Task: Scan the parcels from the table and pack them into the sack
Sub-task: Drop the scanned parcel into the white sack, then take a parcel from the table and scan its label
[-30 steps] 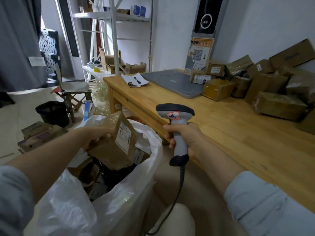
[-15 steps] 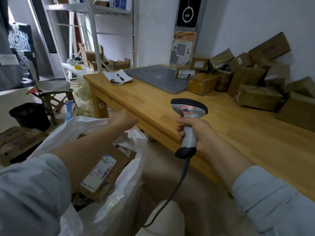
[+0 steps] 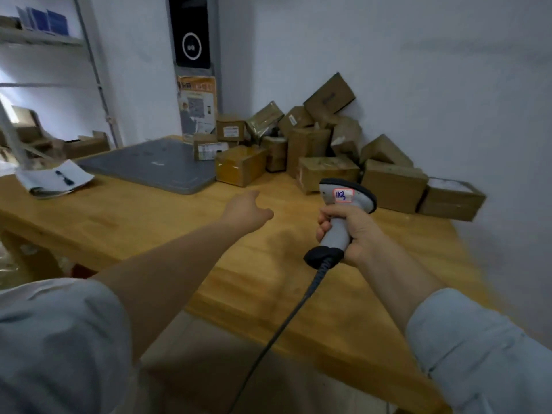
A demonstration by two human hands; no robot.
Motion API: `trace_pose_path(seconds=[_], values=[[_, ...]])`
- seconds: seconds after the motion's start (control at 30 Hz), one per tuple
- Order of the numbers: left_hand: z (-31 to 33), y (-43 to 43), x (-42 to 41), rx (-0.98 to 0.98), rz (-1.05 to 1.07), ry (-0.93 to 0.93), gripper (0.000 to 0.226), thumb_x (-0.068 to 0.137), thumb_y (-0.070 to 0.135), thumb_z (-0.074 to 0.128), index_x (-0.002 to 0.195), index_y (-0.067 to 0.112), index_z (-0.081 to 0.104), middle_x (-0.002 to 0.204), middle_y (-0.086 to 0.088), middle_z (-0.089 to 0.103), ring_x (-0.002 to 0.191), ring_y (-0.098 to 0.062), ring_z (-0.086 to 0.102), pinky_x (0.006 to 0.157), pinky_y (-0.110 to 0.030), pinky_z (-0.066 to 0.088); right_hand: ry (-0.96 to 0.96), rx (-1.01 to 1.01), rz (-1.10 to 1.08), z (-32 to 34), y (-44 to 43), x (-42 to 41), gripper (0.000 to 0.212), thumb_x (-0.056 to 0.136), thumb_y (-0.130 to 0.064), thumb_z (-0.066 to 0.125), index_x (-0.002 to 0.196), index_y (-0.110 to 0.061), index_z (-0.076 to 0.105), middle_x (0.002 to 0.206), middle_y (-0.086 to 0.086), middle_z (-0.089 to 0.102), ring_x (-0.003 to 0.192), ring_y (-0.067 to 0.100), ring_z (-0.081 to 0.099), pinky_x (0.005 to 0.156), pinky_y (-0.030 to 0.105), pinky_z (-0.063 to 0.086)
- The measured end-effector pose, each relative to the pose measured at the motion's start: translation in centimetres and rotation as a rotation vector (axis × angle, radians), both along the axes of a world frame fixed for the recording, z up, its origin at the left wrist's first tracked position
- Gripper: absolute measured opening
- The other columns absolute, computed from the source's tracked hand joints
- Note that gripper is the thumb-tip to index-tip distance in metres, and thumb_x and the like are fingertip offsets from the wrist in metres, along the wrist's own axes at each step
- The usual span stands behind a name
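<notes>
**Head view.** One wooden desk (image 3: 143, 222) with two hands above it. The left hand (image 3: 248, 211) reaches forward over the desk, its fingers loose and slightly apart, holding nothing. The fingers of the right hand (image 3: 361, 234) are clamped round the handle of one grey barcode scanner (image 3: 339, 230). A single cable (image 3: 283, 321) hangs from the scanner. About thirteen brown parcels (image 3: 327, 171), blurred, lie heaped at the desk's far right corner against the wall, apart from both hands. One grey mat (image 3: 149, 165) and one sheaf of papers (image 3: 53, 179) lie to the left.
</notes>
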State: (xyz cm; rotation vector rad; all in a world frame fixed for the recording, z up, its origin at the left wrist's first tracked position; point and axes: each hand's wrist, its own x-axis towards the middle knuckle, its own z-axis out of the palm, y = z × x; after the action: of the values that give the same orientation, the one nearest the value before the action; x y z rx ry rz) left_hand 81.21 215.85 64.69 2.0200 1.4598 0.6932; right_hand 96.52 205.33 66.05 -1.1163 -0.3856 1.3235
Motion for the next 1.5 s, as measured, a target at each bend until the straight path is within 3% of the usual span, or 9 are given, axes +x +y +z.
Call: trace_pose_path(seconds=[0.4, 0.63, 0.73, 0.87, 0.97, 1.13, 1.2, 1.3, 1.5], values=[[-0.1, 13.9, 16.9, 0.162, -0.169, 0.214, 0.054, 0.084, 0.039, 0.065, 0.132, 0.019, 0.051, 0.129, -0.011, 0.055, 0.112, -0.029, 0.054, 0.09, -0.039, 0.05, 0.009, -0.009, -0.07, -0.4, 9.9, 13.3, 0.018, 0.089, -0.007, 0.059, 0.072, -0.004, 0.055, 0.056, 0.004, 0.057, 0.037, 0.009, 0.05, 0.043, 0.021, 0.05], [-1.6, 23.8, 22.5, 0.226, -0.177, 0.454, 0.088, 0.085, 0.054, 0.06, 0.153, 0.028, 0.012, 0.16, -0.013, 0.001, 0.147, -0.032, -0.002, 0.117, -0.05, 0.006, -0.058, 0.008, -0.036, -1.9, 15.6, 17.1, 0.009, 0.087, -0.005, 0.06, 0.079, -0.003, 0.056, 0.055, 0.006, 0.059, 0.039, 0.01, 0.05, 0.042, 0.022, 0.049], [-2.6, 25.8, 22.9, 0.311, -0.249, 0.554, 0.083, 0.087, 0.054, 0.057, 0.153, 0.026, 0.017, 0.161, -0.006, 0.007, 0.148, -0.025, 0.002, 0.117, -0.049, -0.001, -0.092, 0.002, -0.02, -2.7, 16.7, 17.7, 0.005, 0.085, -0.004, 0.062, 0.085, -0.002, 0.057, 0.057, 0.006, 0.06, 0.041, 0.011, 0.051, 0.042, 0.022, 0.049], [-2.7, 25.4, 22.5, 0.428, -0.307, 0.5, 0.074, 0.079, 0.047, 0.069, 0.14, 0.019, 0.04, 0.138, -0.009, 0.044, 0.131, -0.027, 0.037, 0.114, -0.041, 0.018, -0.1, -0.002, -0.029, -3.5, 16.8, 17.6, 0.008, 0.084, -0.003, 0.063, 0.088, -0.002, 0.057, 0.057, 0.007, 0.06, 0.039, 0.011, 0.051, 0.04, 0.022, 0.047], [-1.7, 24.7, 21.6, 0.444, -0.271, 0.527, 0.061, 0.078, 0.049, 0.07, 0.129, 0.023, 0.049, 0.126, -0.01, 0.04, 0.122, -0.029, 0.036, 0.1, -0.037, 0.034, -0.084, -0.012, -0.048, -3.6, 16.0, 17.2, 0.008, 0.083, -0.002, 0.063, 0.089, -0.002, 0.057, 0.057, 0.007, 0.06, 0.04, 0.011, 0.051, 0.041, 0.022, 0.048], [-0.2, 24.0, 20.5, 0.205, -0.262, 0.48, 0.043, 0.076, 0.042, 0.074, 0.11, 0.033, 0.049, 0.136, -0.011, 0.036, 0.13, -0.033, 0.031, 0.115, -0.05, 0.019, -0.077, -0.019, -0.038, -3.4, 13.9, 16.2, 0.008, 0.083, -0.002, 0.063, 0.087, -0.002, 0.056, 0.056, 0.007, 0.058, 0.038, 0.011, 0.049, 0.04, 0.022, 0.048], [0.2, 23.5, 20.0, 0.121, -0.289, 0.436, 0.042, 0.074, 0.039, 0.078, 0.102, 0.031, 0.048, 0.125, -0.005, 0.043, 0.111, -0.024, 0.044, 0.099, -0.042, 0.039, -0.074, -0.025, -0.02, -3.2, 13.0, 15.7, 0.007, 0.084, -0.003, 0.061, 0.085, -0.003, 0.054, 0.054, 0.006, 0.057, 0.037, 0.01, 0.049, 0.039, 0.021, 0.048], [0.5, 22.2, 19.0, 0.127, -0.262, 0.461, 0.04, 0.069, 0.045, 0.08, 0.09, 0.03, 0.05, 0.112, -0.003, 0.044, 0.099, -0.021, 0.044, 0.079, -0.033, 0.043, -0.066, -0.039, -0.026, -2.9, 11.5, 15.0, 0.006, 0.085, -0.003, 0.06, 0.085, -0.003, 0.055, 0.053, 0.005, 0.056, 0.036, 0.01, 0.047, 0.039, 0.021, 0.047], [0.7, 16.0, 14.3, 0.121, -0.228, 0.514, 0.066, 0.063, 0.056, 0.08, 0.111, 0.03, 0.044, 0.111, -0.001, 0.04, 0.101, -0.019, 0.045, 0.084, -0.033, 0.048, -0.033, -0.06, -0.009, -2.9, 7.9, 12.5, 0.006, 0.084, -0.002, 0.061, 0.085, -0.003, 0.055, 0.054, 0.006, 0.056, 0.037, 0.011, 0.048, 0.039, 0.021, 0.047]])
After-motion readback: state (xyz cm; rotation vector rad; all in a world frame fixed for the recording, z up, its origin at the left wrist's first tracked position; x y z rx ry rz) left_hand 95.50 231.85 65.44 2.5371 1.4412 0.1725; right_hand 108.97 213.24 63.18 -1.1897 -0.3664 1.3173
